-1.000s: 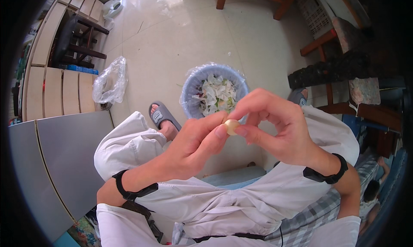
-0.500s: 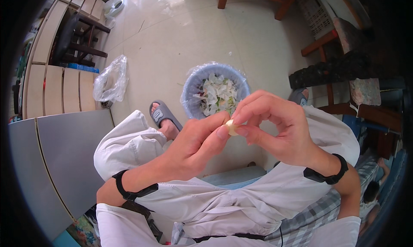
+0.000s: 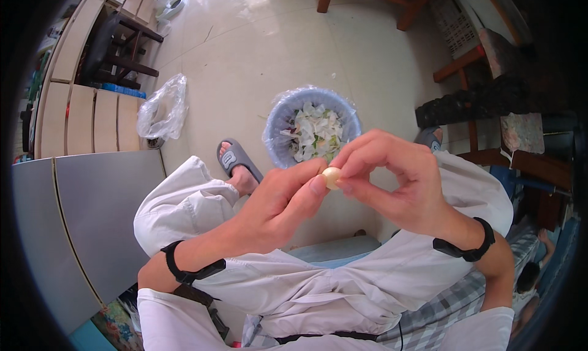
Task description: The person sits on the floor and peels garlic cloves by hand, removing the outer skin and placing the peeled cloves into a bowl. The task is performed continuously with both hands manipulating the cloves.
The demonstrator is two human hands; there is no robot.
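Observation:
A small, pale garlic clove [image 3: 331,178] sits between the fingertips of both hands, above the near edge of the bin. My left hand [image 3: 283,201] pinches it from one side with thumb and forefinger. From the other side my right hand [image 3: 392,182] grips it between thumb and fingertips, the other fingers curled. Beneath and just beyond the hands stands a blue bin [image 3: 274,137] lined with clear plastic. White papery skins [image 3: 315,129] and some green bits lie in it.
A crumpled clear plastic bag [image 3: 164,109] lies by the cabinets [image 3: 107,207] on the left. A dark stool [image 3: 122,48] stands behind it. Wooden furniture legs [image 3: 416,8] are at the far right. Another person [image 3: 528,277] is partly visible at the lower right.
The view has shifted slightly, so the bin and floor appear a little to the right. Both hands keep their hold on the clove, which seems slightly turned.

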